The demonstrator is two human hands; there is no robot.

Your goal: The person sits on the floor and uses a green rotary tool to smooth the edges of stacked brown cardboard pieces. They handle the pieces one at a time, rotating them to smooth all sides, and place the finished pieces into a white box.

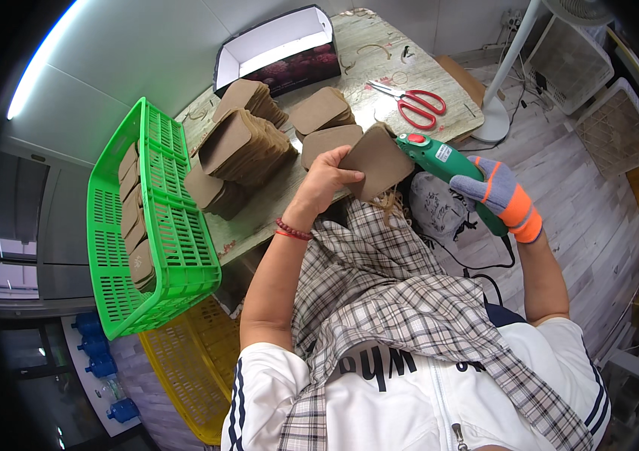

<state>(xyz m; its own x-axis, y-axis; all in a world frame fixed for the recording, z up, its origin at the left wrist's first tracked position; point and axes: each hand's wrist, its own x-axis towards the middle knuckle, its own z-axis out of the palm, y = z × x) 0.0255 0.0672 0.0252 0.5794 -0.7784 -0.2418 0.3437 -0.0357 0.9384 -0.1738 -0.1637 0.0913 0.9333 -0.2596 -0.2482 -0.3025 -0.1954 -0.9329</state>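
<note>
The bare left hand [324,179] pinches a flat brown cardboard piece with rounded corners [376,161], held up over the table's near edge. The right hand [501,197], in a grey and orange knit glove, wraps around a green plastic corded power tool [447,167] whose tip touches the cardboard; the tip itself is hidden. Stacks of similar cardboard pieces [248,146] lie on the pale wood-grain table [379,75], beside a green plastic lattice crate [157,225] and red-handled scissors [413,104].

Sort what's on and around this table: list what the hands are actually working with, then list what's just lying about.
In hand:
- brown card piece, held by the bare left hand
- green power tool, gripped by the gloved right hand, tip at the card's edge
- card stacks on the table
- green basket holding more cards

Lying about:
- red scissors
- open box
- yellow basket
- white fan stand
</note>
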